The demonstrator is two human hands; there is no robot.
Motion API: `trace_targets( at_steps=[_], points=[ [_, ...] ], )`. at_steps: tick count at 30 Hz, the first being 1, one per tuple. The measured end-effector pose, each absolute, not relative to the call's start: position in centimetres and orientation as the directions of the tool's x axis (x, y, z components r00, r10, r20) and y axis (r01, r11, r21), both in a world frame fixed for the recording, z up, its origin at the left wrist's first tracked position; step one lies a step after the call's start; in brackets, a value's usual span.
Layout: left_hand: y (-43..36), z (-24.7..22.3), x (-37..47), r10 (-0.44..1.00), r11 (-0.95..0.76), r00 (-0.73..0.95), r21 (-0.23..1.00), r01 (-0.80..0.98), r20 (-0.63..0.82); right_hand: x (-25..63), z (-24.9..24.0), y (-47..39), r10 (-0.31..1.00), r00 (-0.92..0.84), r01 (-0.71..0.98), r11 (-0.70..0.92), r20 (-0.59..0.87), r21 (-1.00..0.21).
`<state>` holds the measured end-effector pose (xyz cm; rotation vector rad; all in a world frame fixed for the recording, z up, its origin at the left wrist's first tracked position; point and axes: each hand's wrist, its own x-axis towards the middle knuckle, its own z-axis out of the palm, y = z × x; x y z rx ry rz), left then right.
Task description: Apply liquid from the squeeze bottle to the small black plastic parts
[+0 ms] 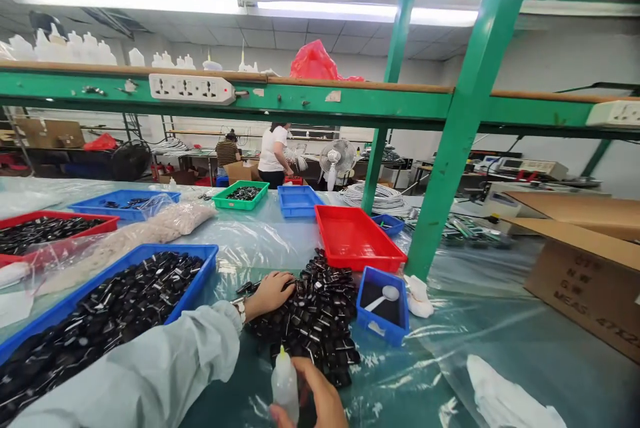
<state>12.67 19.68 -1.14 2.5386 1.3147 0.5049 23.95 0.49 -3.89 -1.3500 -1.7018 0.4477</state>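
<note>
My left hand [271,294] rests on the left side of a heap of small black plastic parts [320,311], its fingers spread loosely over them. Whether a part lies under the fingertips is hidden. In front of the heap, my right hand [323,393] grips a translucent white squeeze bottle [285,385] that stands roughly upright, its thin yellowish tip pointing up. Thumb and fingers go around the bottle, and the frame's lower edge cuts off the rest of that hand.
A blue tray [213,258] of black parts lies left. Beyond the heap are a red tray [360,235] and a small blue tray [385,336] with a white spoon [383,298]. A green post [463,128] and cardboard box [585,281] stand right. Two people work in the background.
</note>
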Motion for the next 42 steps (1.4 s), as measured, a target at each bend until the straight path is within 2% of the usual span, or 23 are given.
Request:
trace_targets(
  at_steps=[6, 12, 18, 24, 29, 33, 42],
  points=[
    [16.7, -0.2, 9.1, 0.837, -0.539, 0.503, 0.477, 0.694, 0.214, 24.2, -2.9, -0.6, 0.886, -0.104, 0.546, 0.431, 0.452, -0.719],
    [14.4, 3.4, 6.5, 0.894, -0.441, 0.374, 0.637, 0.633, 0.247, 24.3, -2.6, -0.5, 0.877, -0.076, 0.559, 0.431, 0.474, -0.708],
    [4.3, 5.1, 4.6, 0.921, -0.324, 0.358, 0.810, 0.489, 0.152, 24.4, -2.2, -0.5, 0.874, -0.069, 0.580, 0.428, 0.481, -0.693],
    [-1.4, 2.1, 3.7, 0.936, -0.142, 0.352, 0.921, 0.362, 0.006, 24.7, -0.9, -1.2, 0.893, -0.132, 0.596, 0.419, 0.431, -0.685],
    [0.1, -0.1, 3.8, 0.943, -0.103, 0.332, 0.969, 0.227, 0.022, 24.6, -1.1, -1.3, 0.885, -0.106, 0.632, 0.411, 0.452, -0.657],
    [0.8, -0.7, 3.7, 0.921, -0.094, 0.388, 0.983, 0.157, 0.026, 25.0, -1.9, -1.1, 0.882, -0.097, 0.656, 0.406, 0.461, -0.637],
    [-0.3, -1.6, 2.2, 0.931, 0.014, 0.341, 0.944, 0.329, -0.133, 25.7, -2.8, -1.3, 0.912, -0.138, 0.698, 0.366, 0.385, -0.616]
  ],
)
